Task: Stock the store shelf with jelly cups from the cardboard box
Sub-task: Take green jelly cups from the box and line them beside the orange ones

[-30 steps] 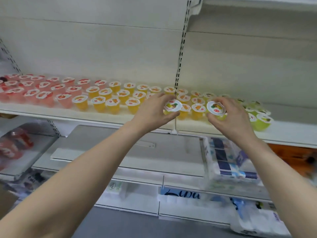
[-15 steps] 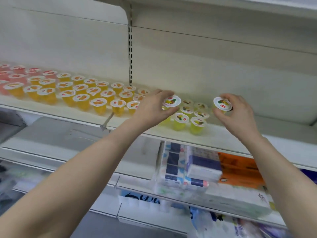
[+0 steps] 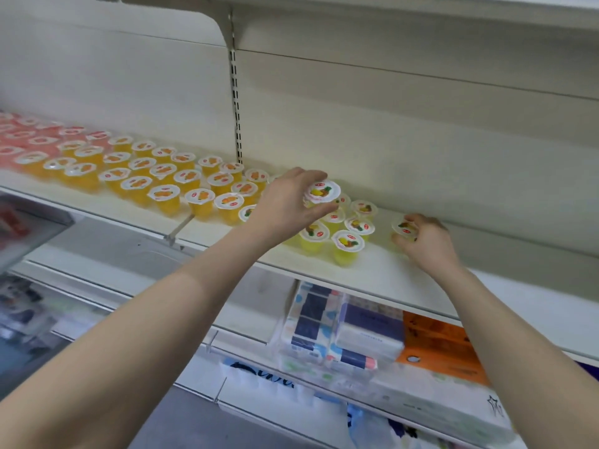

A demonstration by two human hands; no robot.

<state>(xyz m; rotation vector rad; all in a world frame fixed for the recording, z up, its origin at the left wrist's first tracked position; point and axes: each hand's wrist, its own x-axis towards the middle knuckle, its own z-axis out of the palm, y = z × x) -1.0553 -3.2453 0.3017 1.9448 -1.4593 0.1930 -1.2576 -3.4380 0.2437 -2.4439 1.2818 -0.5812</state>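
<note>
My left hand (image 3: 287, 202) holds a yellow jelly cup (image 3: 321, 191) by its rim, above a small cluster of yellow-green jelly cups (image 3: 346, 246) on the white shelf (image 3: 398, 280). My right hand (image 3: 424, 241) grips another yellow jelly cup (image 3: 403, 226), low over the bare shelf to the right of the cluster; whether it touches the shelf is hidden. Rows of orange jelly cups (image 3: 162, 186) and red jelly cups (image 3: 19, 137) fill the shelf to the left. The cardboard box is out of view.
An upper shelf (image 3: 356, 1) overhangs, with a slotted upright (image 3: 236, 102) on the back wall. Below the jelly shelf sit tissue packs (image 3: 327, 328) and an orange package (image 3: 437, 345). The shelf right of my right hand is bare.
My right hand has lowered its cup toward the shelf at the right of the cluster. The left hand still holds its cup above the cluster. The view has shifted slightly.
</note>
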